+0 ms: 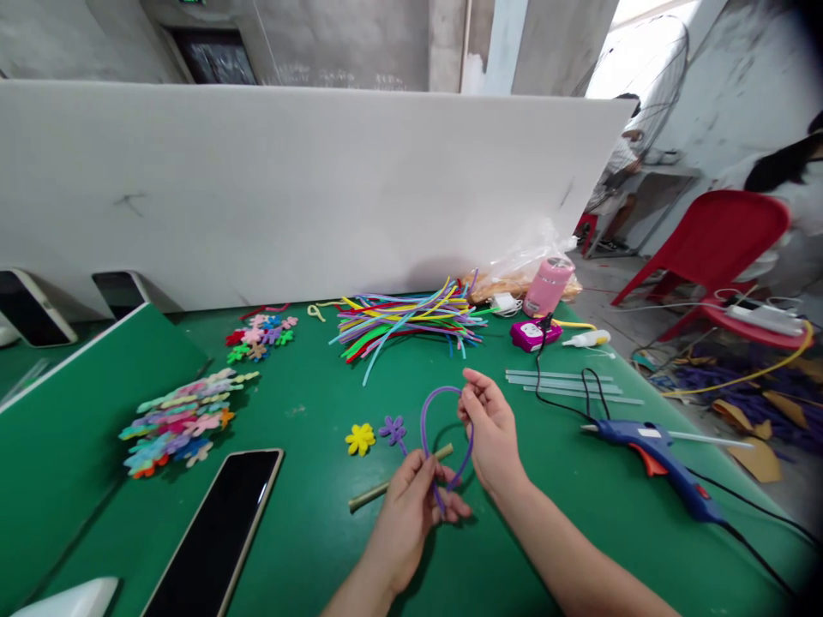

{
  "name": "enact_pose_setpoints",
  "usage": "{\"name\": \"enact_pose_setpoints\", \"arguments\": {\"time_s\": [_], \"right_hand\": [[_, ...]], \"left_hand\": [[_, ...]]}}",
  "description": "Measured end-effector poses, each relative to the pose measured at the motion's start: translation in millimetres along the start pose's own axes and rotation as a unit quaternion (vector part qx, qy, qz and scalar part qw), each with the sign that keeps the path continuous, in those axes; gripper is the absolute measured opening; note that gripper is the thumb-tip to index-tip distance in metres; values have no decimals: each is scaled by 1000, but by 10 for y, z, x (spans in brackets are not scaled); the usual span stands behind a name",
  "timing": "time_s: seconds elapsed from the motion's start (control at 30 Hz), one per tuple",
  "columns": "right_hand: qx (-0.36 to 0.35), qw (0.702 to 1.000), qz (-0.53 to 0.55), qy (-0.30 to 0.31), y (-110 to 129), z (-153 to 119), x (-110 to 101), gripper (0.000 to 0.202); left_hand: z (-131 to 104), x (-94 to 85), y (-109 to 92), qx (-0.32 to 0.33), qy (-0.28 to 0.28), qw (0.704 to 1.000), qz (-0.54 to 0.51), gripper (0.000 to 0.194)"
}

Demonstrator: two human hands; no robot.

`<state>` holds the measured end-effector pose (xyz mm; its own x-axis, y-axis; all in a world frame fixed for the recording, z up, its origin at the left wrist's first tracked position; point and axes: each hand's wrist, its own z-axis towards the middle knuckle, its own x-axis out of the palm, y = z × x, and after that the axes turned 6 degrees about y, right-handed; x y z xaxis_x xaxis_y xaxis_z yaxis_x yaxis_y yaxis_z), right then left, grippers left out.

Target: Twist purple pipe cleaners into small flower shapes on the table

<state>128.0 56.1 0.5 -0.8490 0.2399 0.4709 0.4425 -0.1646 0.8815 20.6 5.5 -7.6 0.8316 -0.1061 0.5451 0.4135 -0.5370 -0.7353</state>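
A purple pipe cleaner (425, 411) is bent into a loop between my two hands. My left hand (411, 506) pinches its lower part, where the ends cross, with thumb and forefinger; the other fingers are partly spread. My right hand (492, 428) is closed on the loop's upper right side. Behind my left hand lies a green stick (369, 497) on the table, partly hidden by the fingers. Just left of the loop are a purple flower (392, 430) with a short stem and a yellow flower (360, 439), both lying on the green table (309, 548).
Pipe cleaners (411, 321) lie piled behind my hands. Small flowers (180, 420) and a phone (219, 531) are at left. On the right are a blue glue gun (669, 463), glue sticks (572, 386), a power socket (533, 332) and a pink bottle (549, 287).
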Motion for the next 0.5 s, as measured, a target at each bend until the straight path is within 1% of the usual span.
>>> {"name": "enact_pose_setpoints", "arguments": {"time_s": [0.07, 0.17, 0.27, 0.33, 0.4, 0.47, 0.5], "right_hand": [[-20, 1000, -21, -1, -55, -37, 49, 24], [-23, 998, -54, 10, -123, -93, 92, 23], [-18, 995, -94, 38, -93, -113, 92, 25], [-34, 989, -133, 53, 23, -137, 75, 28], [-86, 973, -205, 58, 203, -224, 43, 33], [-158, 952, -255, 67, 388, -407, -14, 35], [-186, 945, -258, 75, 461, -532, -56, 36]], "left_hand": [[4, -32, 55, -3, 19, 1000, -21, 24], [11, -84, 100, -4, 29, 998, -58, 23], [17, -130, 81, -7, 43, 996, -78, 27], [22, -151, 45, 0, 50, 994, -98, 28], [28, -163, 9, 7, 48, 992, -117, 27], [31, -169, -12, 9, 47, 991, -123, 24], [29, -171, -15, 8, 49, 991, -121, 22]]}}
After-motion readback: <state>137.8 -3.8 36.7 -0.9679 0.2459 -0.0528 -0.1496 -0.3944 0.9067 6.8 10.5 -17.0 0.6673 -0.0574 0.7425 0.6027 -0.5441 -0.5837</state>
